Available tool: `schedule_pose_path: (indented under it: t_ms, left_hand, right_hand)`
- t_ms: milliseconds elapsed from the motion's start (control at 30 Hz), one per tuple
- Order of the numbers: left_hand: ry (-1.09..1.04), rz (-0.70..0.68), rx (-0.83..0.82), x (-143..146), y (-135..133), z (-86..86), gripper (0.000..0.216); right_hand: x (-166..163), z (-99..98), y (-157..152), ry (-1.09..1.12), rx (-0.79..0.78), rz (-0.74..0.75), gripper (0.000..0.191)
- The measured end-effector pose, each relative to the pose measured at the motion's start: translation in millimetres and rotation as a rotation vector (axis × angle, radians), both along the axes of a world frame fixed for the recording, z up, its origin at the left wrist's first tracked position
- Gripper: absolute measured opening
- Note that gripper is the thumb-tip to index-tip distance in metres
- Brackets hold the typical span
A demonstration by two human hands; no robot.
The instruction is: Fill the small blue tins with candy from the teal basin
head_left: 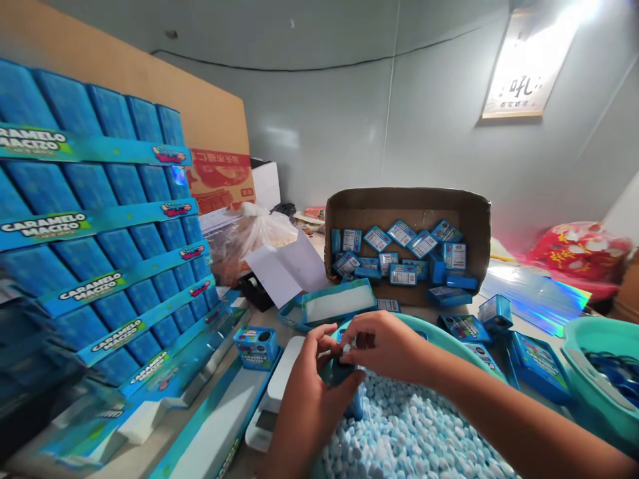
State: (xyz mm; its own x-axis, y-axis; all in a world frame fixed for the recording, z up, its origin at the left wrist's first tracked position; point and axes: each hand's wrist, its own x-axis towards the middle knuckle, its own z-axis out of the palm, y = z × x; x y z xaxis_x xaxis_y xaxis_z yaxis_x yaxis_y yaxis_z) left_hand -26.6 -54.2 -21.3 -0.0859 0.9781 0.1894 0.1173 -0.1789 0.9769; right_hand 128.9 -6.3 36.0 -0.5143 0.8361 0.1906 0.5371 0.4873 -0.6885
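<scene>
– the left hand?
– curled round a small blue container, over the candies in a turquoise basin.
– and the right hand?
– fingers bent nearly together at the container's top, whitish pieces by the tips; whether it grips them, i can't tell.
– farther out?
– a white scale beside the left hand, then a blue box, and a carton of blue packs behind the basin.

The room is closed off by a smooth grey wall, marked by a thin vertical seam. A dark cable is strung across it. At upper right, a pale scroll lettered in dark characters is hung, its top washed out by a bright light. Below, a pale worktop is seen
</scene>
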Motion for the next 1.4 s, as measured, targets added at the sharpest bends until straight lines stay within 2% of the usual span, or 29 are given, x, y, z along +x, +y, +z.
schedule_pose_path:
  t_ms: [167,367,567,700,900,1133,1400]
  left_hand:
    - [0.016,-0.012,-0.003,-2,0,-0.5,0.063]
    - [-0.029,-0.018,-0.008,-1,1,-1.1,0.059]
    - [-0.002,-0.030,0.009,-3,2,-3.4,0.056]
    - [0.024,-0.110,0.082,-7,6,-7.1,0.054]
    - [0.035,-0.127,0.080,-7,5,-4.0,0.052]
    - [-0.002,-0.130,0.092,-3,1,4.0,0.048]
    - [0.068,-0.071,0.090,-1,-4,11.8,0.047]
  right_hand:
    - [-1,-5.9,2,0.016,-0.012,0.070,0.011]
    - [-3,-13.9,4,0.067,-0.099,-0.004,0.012]
    - [-4,-13.6,4,0.126,-0.076,-0.034,0.015]
    - [-4,-13.0,4,0.116,-0.068,-0.077,0.015]
    - [-5,-7.8,0,0.089,-0.060,-0.038,0.015]
    - [-5,-1.9,-3,-0.003,0.054,0.038,0.017]
    - [-3,-5.3,-3,-0.045,0.196,0.106,0.014]
